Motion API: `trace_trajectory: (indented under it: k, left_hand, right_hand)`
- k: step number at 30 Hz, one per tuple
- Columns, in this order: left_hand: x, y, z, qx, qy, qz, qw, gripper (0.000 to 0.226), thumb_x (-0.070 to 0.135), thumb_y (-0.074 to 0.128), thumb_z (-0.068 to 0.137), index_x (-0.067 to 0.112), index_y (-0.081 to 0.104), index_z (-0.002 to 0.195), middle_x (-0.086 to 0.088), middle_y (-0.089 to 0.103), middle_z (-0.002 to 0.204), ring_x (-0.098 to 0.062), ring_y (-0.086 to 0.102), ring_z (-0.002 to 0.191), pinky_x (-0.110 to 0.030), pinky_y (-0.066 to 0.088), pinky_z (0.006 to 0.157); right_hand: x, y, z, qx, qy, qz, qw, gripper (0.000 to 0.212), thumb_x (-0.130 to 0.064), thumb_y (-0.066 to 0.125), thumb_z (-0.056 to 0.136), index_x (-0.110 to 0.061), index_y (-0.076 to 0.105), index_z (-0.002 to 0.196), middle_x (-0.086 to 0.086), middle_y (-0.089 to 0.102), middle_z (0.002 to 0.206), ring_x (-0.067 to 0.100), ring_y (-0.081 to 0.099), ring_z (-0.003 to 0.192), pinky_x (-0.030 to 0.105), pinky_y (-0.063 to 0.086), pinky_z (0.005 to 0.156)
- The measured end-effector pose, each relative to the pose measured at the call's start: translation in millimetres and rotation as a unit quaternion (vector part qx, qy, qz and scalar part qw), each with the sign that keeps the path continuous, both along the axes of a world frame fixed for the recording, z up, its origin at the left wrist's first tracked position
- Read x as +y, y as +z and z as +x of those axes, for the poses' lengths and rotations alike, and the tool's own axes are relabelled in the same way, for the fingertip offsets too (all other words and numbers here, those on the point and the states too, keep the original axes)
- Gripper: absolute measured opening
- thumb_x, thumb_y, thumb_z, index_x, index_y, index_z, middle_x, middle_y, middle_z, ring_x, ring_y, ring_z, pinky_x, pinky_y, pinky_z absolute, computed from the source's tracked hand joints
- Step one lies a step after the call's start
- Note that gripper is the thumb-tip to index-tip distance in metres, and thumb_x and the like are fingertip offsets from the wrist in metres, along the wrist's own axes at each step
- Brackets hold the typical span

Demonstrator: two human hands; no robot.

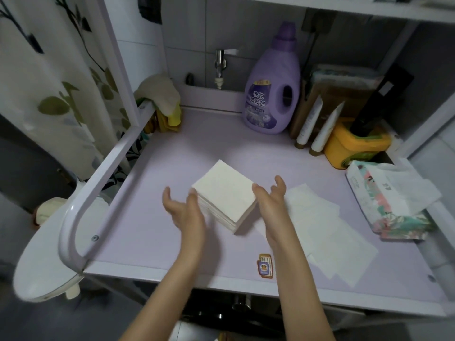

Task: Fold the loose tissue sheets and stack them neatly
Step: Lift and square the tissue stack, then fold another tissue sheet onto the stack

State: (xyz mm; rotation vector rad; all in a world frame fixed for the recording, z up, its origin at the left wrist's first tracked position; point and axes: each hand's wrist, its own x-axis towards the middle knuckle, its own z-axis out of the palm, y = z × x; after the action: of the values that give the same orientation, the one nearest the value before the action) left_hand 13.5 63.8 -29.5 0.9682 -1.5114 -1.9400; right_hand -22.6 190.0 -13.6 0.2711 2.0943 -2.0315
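My left hand and right hand flank the folded stack on the lilac tabletop, both open and gripping nothing, apparently to square its edges; loose sheets lie just right.

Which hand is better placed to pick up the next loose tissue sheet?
The right hand. The loose sheets lie spread right beside it, to the right of the folded stack. The left hand is on the stack's other side and would probably have to cross over it.

open shelf front, softener bottle behind
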Motion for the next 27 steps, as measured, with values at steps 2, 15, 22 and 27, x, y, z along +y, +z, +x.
trace_trajectory:
  k: [2, 15, 22, 27]
  left_hand:
    - [-26, -4, -6, 0.013, -0.079, -0.037, 0.996, 0.043, 0.029, 0.032, 0.104, 0.019, 0.032, 0.145, 0.004, 0.031, 0.15, -0.012, 0.033, 0.134, -0.026, 0.026, 0.107]
    - [-17, -19, -10, 0.025, -0.236, -0.007, 0.971, 0.056, 0.044, 0.015, 0.104, 0.016, 0.059, 0.123, -0.005, 0.067, 0.115, -0.021, 0.061, 0.107, -0.026, 0.045, 0.086]
    - [8, -5, 6, 0.058, -0.074, -0.328, 0.94, 0.061, 0.041, 0.029, 0.097, 0.014, 0.018, 0.151, -0.002, 0.012, 0.159, -0.014, -0.001, 0.148, -0.031, -0.007, 0.119]
    - [40, 4, 11, 0.173, -0.103, -0.397, 0.895, 0.051, 0.028, 0.043, 0.089, 0.01, 0.041, 0.136, -0.003, 0.037, 0.143, -0.017, 0.024, 0.139, -0.036, 0.012, 0.115]
  right_hand:
    - [-1, -5, 1, -0.059, 0.017, -0.059, 0.996, 0.073, -0.021, 0.048, 0.1, -0.022, -0.001, 0.155, -0.003, 0.035, 0.146, 0.014, 0.039, 0.132, 0.026, 0.03, 0.104]
    - [-23, -11, -33, -0.078, 0.032, -0.103, 0.991, 0.032, -0.015, 0.045, 0.099, -0.019, 0.048, 0.131, 0.006, 0.064, 0.124, 0.019, 0.063, 0.094, 0.03, 0.049, 0.071]
    - [24, -18, -26, 0.081, -0.055, 0.14, 0.985, 0.029, -0.023, 0.048, 0.099, -0.017, 0.055, 0.126, -0.004, 0.057, 0.12, 0.013, 0.053, 0.113, 0.022, 0.038, 0.094]
    - [92, -19, -1, -0.016, -0.019, 0.488, 0.872, 0.04, -0.045, 0.069, 0.08, -0.022, 0.057, 0.11, 0.004, 0.055, 0.12, 0.028, 0.042, 0.122, 0.036, 0.031, 0.099]
